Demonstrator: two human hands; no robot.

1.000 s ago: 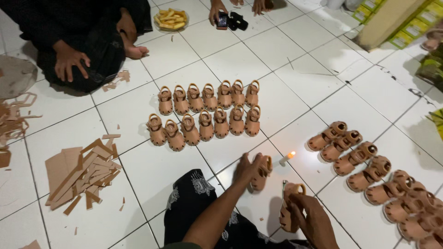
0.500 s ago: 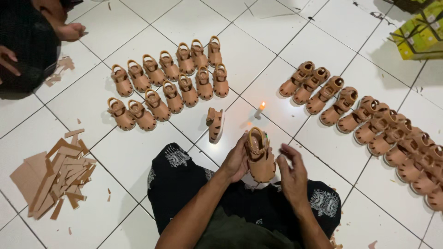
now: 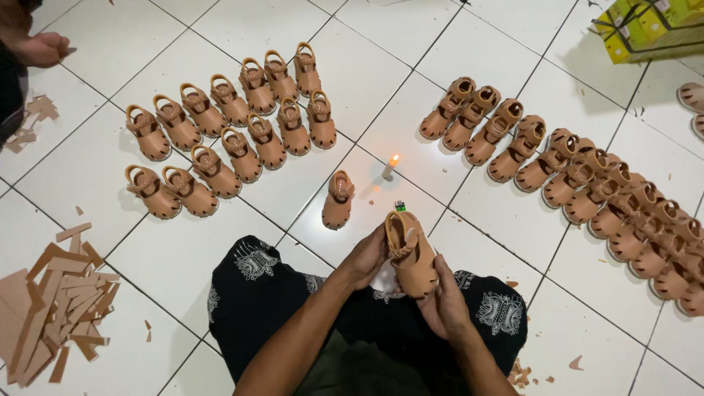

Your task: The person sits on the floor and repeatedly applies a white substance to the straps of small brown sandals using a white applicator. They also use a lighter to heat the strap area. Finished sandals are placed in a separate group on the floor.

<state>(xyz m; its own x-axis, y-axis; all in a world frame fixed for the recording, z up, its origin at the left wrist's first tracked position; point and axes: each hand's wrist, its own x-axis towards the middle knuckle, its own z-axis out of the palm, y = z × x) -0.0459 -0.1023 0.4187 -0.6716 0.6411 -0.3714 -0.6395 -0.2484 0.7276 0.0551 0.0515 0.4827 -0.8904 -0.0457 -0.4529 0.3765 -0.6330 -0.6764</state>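
Note:
I hold one small tan sandal (image 3: pixel 411 253) over my lap with both hands. My left hand (image 3: pixel 364 258) grips its left side and my right hand (image 3: pixel 445 306) cups it from below on the right. A single sandal (image 3: pixel 338 199) lies on the white tiles just ahead of my knees. Next to it burns a short lit candle (image 3: pixel 390 168), with a small green lighter (image 3: pixel 400 206) near it.
Two rows of tan sandals (image 3: pixel 227 125) stand at the upper left, and a long row of sandals (image 3: pixel 579 176) runs along the right. A pile of cardboard scraps (image 3: pixel 51 308) lies at the lower left. Another person's hand (image 3: pixel 40 48) shows at the top left; yellow boxes (image 3: pixel 649 26) top right.
I set one sandal down on the tiles ahead of me, brought another to my lap with both hands, and my view shifted right and closer.

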